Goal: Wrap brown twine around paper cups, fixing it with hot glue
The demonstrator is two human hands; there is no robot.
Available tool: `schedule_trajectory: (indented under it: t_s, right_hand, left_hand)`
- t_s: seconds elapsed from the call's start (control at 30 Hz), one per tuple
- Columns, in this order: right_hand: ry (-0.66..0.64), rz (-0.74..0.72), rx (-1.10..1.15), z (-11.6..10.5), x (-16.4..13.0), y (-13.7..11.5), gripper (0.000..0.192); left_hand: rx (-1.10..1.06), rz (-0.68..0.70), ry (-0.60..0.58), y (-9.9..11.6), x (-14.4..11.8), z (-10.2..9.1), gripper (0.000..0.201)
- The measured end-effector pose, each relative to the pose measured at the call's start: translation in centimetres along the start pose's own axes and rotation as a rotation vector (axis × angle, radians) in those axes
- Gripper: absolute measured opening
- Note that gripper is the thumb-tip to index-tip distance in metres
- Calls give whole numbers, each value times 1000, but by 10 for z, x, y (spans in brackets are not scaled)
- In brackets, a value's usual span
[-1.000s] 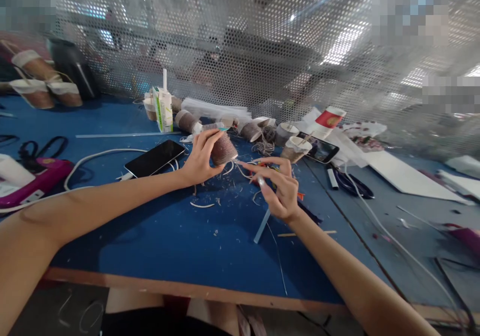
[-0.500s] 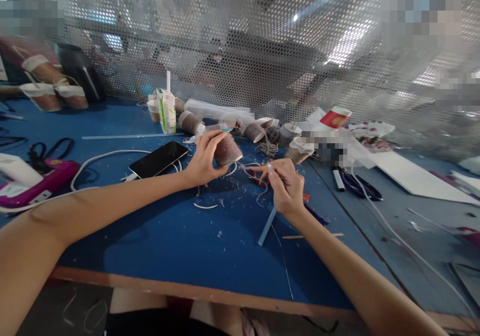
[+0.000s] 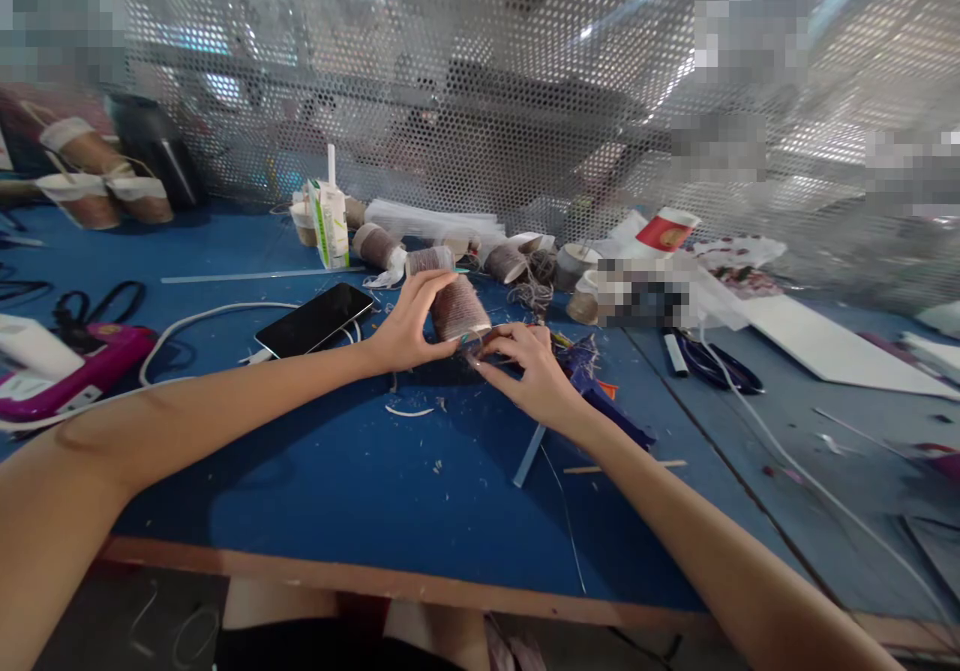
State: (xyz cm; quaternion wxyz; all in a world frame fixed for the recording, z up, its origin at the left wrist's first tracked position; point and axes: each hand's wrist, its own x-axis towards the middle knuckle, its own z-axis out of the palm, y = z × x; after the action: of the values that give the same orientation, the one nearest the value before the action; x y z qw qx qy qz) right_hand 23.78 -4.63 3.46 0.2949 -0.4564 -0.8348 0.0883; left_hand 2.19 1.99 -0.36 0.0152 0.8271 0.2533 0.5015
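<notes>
Brown twine-wrapped paper cup [image 3: 459,307] gripped by left hand [image 3: 405,323]; right hand [image 3: 525,371], fingertips pinched, now brought against its rim

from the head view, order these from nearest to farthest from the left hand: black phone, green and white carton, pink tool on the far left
1. black phone: just left of the left hand, lying flat on the blue table.
2. green and white carton: upright, behind and left of the hand.
3. pink tool: at the table's far left edge.
</notes>
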Motion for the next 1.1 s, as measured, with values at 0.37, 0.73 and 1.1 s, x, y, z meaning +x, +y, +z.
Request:
schedule_trajectory:
  t_s: [0.37, 0.73, 1.1]
  right_hand:
    - [-158, 273, 855, -7, 6, -3, 29]
    - [-172, 292, 1121, -15, 6, -7, 29]
    - [113, 367, 722, 6, 11, -3, 54]
  left_hand:
    - [-191, 21, -104, -7, 5, -2, 61]
    - [-552, -194, -307, -3, 8, -11, 45]
    - [-936, -327, -268, -18, 8, 2, 37]
